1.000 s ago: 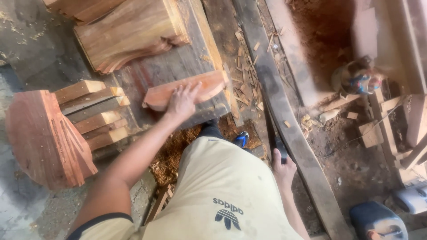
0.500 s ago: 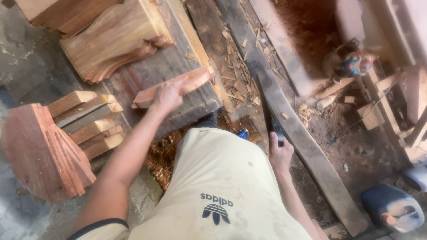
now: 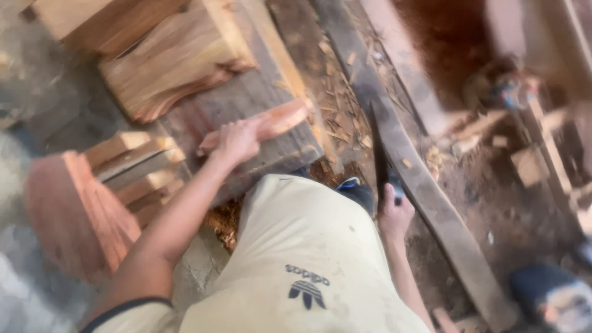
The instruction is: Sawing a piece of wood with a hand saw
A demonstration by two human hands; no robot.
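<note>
Cloth of a pale shirt filled the bottom of the view, and from either side of it the person's arms reached out over the work. The right hand (image 3: 394,213), nearest, was closed around the handle of a long dark blade (image 3: 378,145), which looked like a machete lying point-away along a grey plank (image 3: 431,197); the fingers were wrapped tight, though blur hid how each one sat. Further out, the left hand (image 3: 237,140) rested on a reddish slab of split wood (image 3: 277,120), fingers curled down over its near end and gripping it, the slab lying flat and slightly slanted on a dark weathered board (image 3: 246,102) that served as a chopping surface. Judging by what lay about, the splitting seemed well under way but not finished: to the left, a stack of split sticks (image 3: 139,163) sat beside a reddish fan of thin pieces (image 3: 80,209), and the slab under the left hand was still whole, the blade well apart from it and not raised. Chips and splinters (image 3: 339,92) littered the ground between the board and the plank, which suggested a good deal of cutting done already. Beyond the slab, at the far edge of the board, stood larger pale blocks of wood (image 3: 179,61) with ragged ends, apparently uncut stock. To the far right, small offcuts (image 3: 530,163) lay on reddish earth, too blurred to describe further.
</note>
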